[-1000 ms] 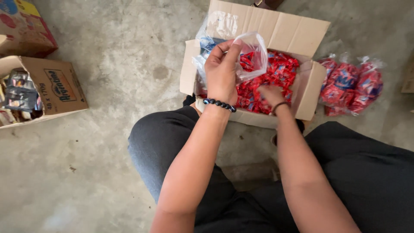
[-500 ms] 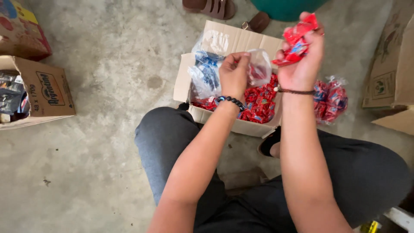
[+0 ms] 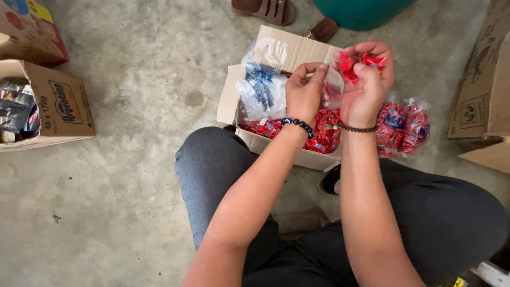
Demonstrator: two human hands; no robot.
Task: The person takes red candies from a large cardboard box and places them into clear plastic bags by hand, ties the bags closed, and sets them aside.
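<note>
My left hand (image 3: 304,91) pinches the rim of a small clear plastic bag (image 3: 332,91) and keeps it open above a cardboard box (image 3: 276,50). My right hand (image 3: 365,79) is closed on a handful of small red sachets (image 3: 355,65), right beside the bag's mouth. The box on the floor in front of my knees holds many loose red sachets (image 3: 325,133) and a bundle of clear bags with blue print (image 3: 260,90).
Filled bags of red sachets (image 3: 404,125) lie right of the box. Another open carton (image 3: 48,106) with dark packets stands at the left, with a colourful box (image 3: 29,29) behind it. More cartons (image 3: 481,90) stand at the right. Sandals (image 3: 265,9) and a teal tub (image 3: 361,10) are beyond.
My right hand came up out of the box with red sachets and moved in close to the bag. My left hand kept hold of the bag.
</note>
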